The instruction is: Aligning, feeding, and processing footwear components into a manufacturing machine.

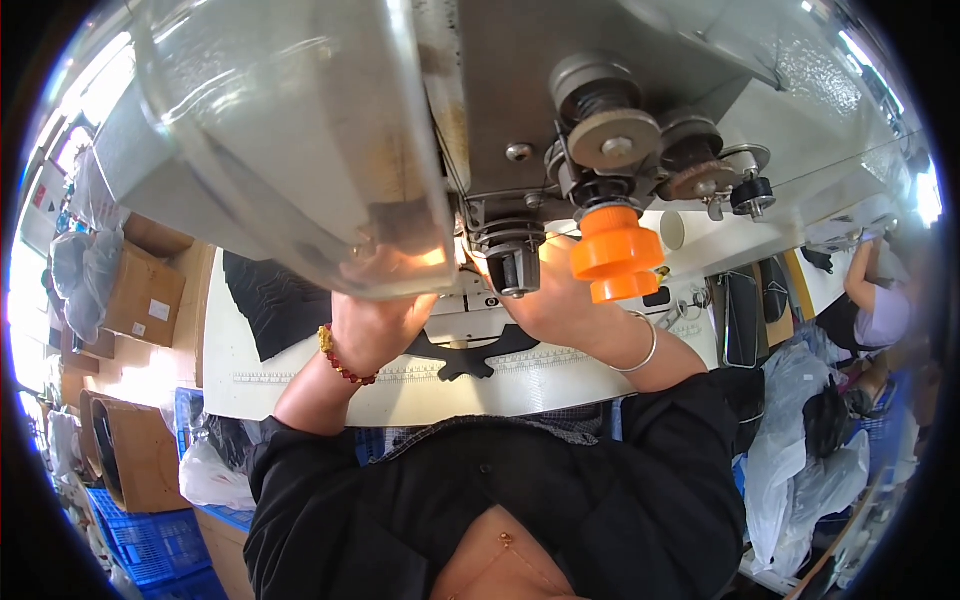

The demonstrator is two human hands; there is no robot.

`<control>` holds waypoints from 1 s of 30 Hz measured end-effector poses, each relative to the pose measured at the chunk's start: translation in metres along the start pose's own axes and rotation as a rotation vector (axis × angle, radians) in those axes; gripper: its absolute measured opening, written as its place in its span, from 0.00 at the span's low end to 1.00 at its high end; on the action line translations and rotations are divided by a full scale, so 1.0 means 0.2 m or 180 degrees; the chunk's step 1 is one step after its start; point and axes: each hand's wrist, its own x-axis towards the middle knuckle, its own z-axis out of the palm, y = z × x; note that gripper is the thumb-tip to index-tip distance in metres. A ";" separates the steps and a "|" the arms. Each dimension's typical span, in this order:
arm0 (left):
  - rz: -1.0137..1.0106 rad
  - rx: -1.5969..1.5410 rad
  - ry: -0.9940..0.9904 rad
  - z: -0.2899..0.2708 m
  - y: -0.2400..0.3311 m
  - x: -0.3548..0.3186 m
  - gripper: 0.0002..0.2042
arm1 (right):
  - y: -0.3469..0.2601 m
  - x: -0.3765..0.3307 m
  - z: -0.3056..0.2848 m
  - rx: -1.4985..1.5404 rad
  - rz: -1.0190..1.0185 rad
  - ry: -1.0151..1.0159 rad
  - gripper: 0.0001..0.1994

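We held our left hand [375, 325] and right hand [555, 300] close under the grey metal sewing machine head [520, 110], steadying black fabric [470, 355] near its needle; finger positions stayed hidden.

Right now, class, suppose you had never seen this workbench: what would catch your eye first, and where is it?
First the bright orange spool, hanging just right of centre under the grey sewing machine head. Next the big clear curved guard filling the upper left. Beneath them the left hand and right hand work close together by the needle area, over a black fabric piece on the pale table.
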 end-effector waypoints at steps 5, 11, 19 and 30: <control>-0.0056 -0.0006 0.0072 0.00 0.01 0.01 0.08 | -0.01 -0.02 -0.01 -0.0297 -0.0091 -0.0090 0.07; -0.0222 -0.0526 -0.0045 -0.02 -0.03 0.04 0.07 | -0.03 0.06 -0.23 -0.0379 0.0280 -0.0037 0.05; -0.1652 -0.2732 0.0442 0.29 -0.55 -0.11 0.07 | 0.19 -0.20 -0.37 -0.1171 0.1378 -0.1722 0.03; -0.0683 -0.0495 -0.0048 -0.03 -0.59 -0.12 0.08 | 0.23 -0.54 -0.06 -0.1585 0.1938 -0.1385 0.16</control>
